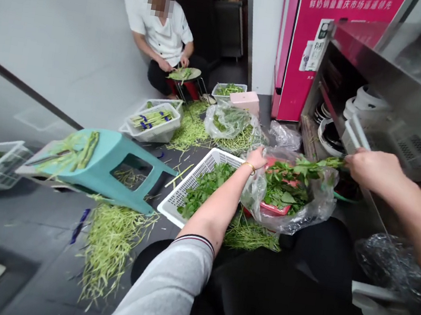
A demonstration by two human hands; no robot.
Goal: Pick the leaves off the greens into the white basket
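My right hand (372,170) is closed around the stem end of some leafy greens (319,165), held level above the right side of a clear plastic bag (315,201). My left hand (257,158) is closed at the bag's far left edge and seems to grip the plastic; its fingertips are partly hidden. Inside the opened bag, more green leaves (284,196) lie over a red stool top (272,208). Under my left forearm stands a white perforated basket (172,207) holding loose leaves (205,188). Thin green stems (250,234) lie on the floor below the bag.
A teal stool (106,162) bearing stalks stands left, beside a heap of pale stem scraps (112,248). Ahead, a seated person (166,33) handles greens near white baskets (155,127). A steel shelf unit (401,65) with bowls is close on my right.
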